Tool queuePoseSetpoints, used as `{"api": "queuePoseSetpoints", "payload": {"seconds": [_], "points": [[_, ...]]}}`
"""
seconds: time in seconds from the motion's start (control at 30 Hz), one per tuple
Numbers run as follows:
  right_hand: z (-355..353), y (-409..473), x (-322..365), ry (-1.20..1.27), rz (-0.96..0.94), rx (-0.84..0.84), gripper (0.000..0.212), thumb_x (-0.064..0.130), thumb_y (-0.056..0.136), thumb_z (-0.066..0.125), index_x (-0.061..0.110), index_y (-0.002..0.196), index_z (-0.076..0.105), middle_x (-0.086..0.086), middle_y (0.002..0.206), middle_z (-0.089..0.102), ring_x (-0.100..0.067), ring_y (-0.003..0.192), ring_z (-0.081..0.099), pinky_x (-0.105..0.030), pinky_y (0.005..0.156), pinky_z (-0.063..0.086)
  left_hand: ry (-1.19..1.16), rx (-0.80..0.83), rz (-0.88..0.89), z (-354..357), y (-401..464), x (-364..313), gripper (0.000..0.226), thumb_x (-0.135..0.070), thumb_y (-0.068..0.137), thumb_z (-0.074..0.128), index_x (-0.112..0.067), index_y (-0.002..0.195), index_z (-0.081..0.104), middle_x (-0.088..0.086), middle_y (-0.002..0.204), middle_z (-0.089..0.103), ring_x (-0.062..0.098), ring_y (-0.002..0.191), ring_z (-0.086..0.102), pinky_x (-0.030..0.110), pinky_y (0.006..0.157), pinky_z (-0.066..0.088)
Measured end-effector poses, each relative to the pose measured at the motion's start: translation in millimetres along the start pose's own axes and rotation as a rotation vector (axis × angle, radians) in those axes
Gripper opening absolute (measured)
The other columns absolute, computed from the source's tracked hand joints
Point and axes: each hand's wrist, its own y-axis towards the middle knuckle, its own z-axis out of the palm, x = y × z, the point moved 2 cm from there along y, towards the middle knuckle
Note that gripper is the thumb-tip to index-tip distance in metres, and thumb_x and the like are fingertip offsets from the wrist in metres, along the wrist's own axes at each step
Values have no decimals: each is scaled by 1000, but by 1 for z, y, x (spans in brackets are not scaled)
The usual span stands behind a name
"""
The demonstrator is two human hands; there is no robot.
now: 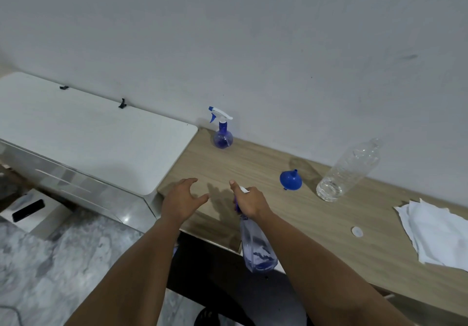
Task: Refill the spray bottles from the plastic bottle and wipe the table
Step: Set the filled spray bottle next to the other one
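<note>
My right hand [249, 202] grips the neck and trigger head of a clear blue spray bottle [257, 246], whose body hangs toward me over the table's front edge. My left hand [181, 199] hovers open beside it, fingers spread, holding nothing. A second, round blue spray bottle [222, 133] stands upright by the wall. On the wooden table [316, 224] a blue funnel [290, 179] lies on its side. The clear plastic bottle [348, 171] stands uncapped with a little water at its base. White cloths [435, 232] lie at the right.
A small white cap [357, 231] lies on the table near the cloths. A white cabinet [83, 133] adjoins the table's left end. A marbled floor lies below at the left, with a dark flat object [27, 210] on a low white surface.
</note>
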Motion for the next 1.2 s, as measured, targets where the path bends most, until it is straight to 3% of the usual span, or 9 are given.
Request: {"api": "queuePoseSetpoints", "payload": {"seconds": [0.27,0.43,0.53,0.63,0.7,0.77,0.87,1.03,1.2], "points": [[-1,-5,14,104,-20,-38,83,85,86,46,8,75,75,-3,68,77,-24,72,77,-49,87,62,2,-2,-1,-1,-1,-1,69,-55,76,75,-23,135,57,-3,138,57,18,119,58,32,95,46],[6,2,11,-2,-7,-2,91,94,76,41,10,74,74,-6,63,75,-27,68,76,-45,82,63,-9,7,-3,-2,-1,-3,68,-52,77,75,-20,135,57,-2,138,57,17,113,61,32,96,46],[1,9,16,6,-40,-3,74,85,81,49,15,70,69,-5,65,76,-24,69,76,-42,79,63,-55,33,-18,3,4,-5,68,-52,78,75,-21,136,56,-3,138,57,17,116,59,30,96,45],[-14,24,31,106,-100,-70,48,65,84,59,17,85,57,-2,69,74,-26,73,76,-44,74,60,-158,132,-42,15,17,-17,69,-54,78,73,-24,138,54,-8,136,58,12,114,58,27,96,43],[-30,38,47,178,-175,-140,41,52,87,67,14,79,53,-8,68,67,-26,69,69,-41,65,53,-310,241,-60,25,31,-33,72,-53,79,73,-25,141,50,-6,141,56,12,122,56,30,102,43],[-51,51,65,218,-255,-199,44,45,89,75,6,74,60,-16,68,66,-20,63,61,-34,62,47,-480,367,-56,33,46,-58,71,-41,84,74,-20,145,44,-7,145,48,15,130,50,28,101,41],[-82,66,90,316,-343,-231,32,35,92,80,10,73,74,-3,63,66,-10,58,54,-23,60,45,-522,491,9,47,76,-88,67,-40,81,79,-19,138,51,-8,138,55,16,127,54,17,89,44],[-117,103,111,399,-404,-249,20,25,93,80,9,81,77,-3,72,68,-11,65,56,-20,63,47,-396,317,144,67,132,-119,53,-35,76,83,-28,120,55,-16,109,62,6,104,62,8,77,42],[-129,153,109,187,-374,-290,16,11,89,74,19,102,79,3,93,77,-15,81,67,-29,75,54,-283,235,166,92,186,-123,62,-35,79,79,-22,134,51,-5,120,64,16,109,63,27,89,50]]}}
